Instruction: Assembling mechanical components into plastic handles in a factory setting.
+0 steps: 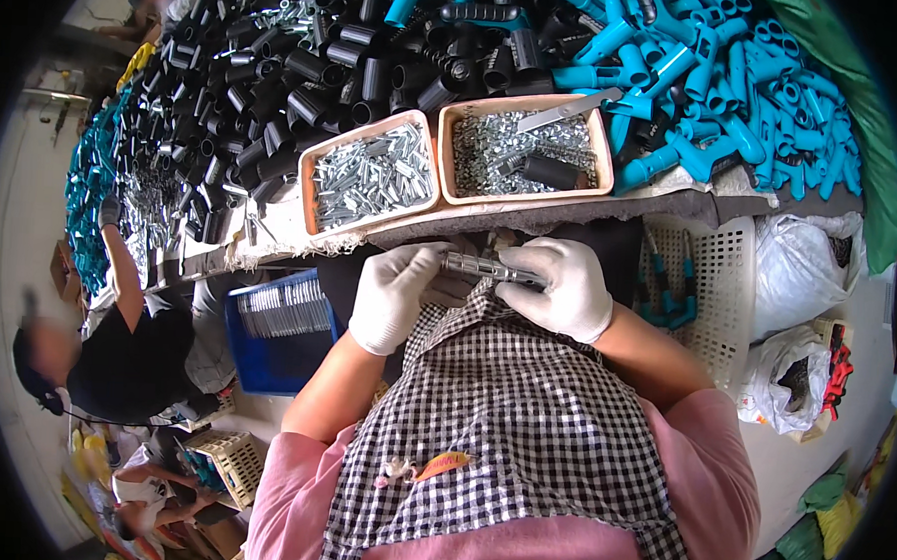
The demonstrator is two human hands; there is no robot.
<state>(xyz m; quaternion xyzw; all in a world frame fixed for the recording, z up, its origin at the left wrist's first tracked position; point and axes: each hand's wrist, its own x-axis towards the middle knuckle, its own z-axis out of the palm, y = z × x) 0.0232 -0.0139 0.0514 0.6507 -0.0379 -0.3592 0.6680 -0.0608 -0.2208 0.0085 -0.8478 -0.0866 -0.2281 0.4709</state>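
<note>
In front of my chest, a shiny metal rod-shaped part (481,266) with a dark end lies nearly level between my two hands. My left hand (388,294), in a white glove, is closed around its left end. Also gloved in white, my right hand (566,290) grips the darker right end. The fingers cover both ends, so its exact kind is hidden. Just beyond the hands, at the table's edge, stand a tray (437,175) of silvery metal pins and a second tray (527,196) of small metal pieces. A black sleeve (553,172) and a flat metal strip (571,110) lie on the second one.
Black plastic sleeves (306,104) cover the table's middle and left; turquoise plastic handles (725,142) pile up at the right. A blue crate (254,372) with metal pieces sits below left, a cream basket (723,292) and white sacks (805,261) right. A co-worker (115,356) works at left.
</note>
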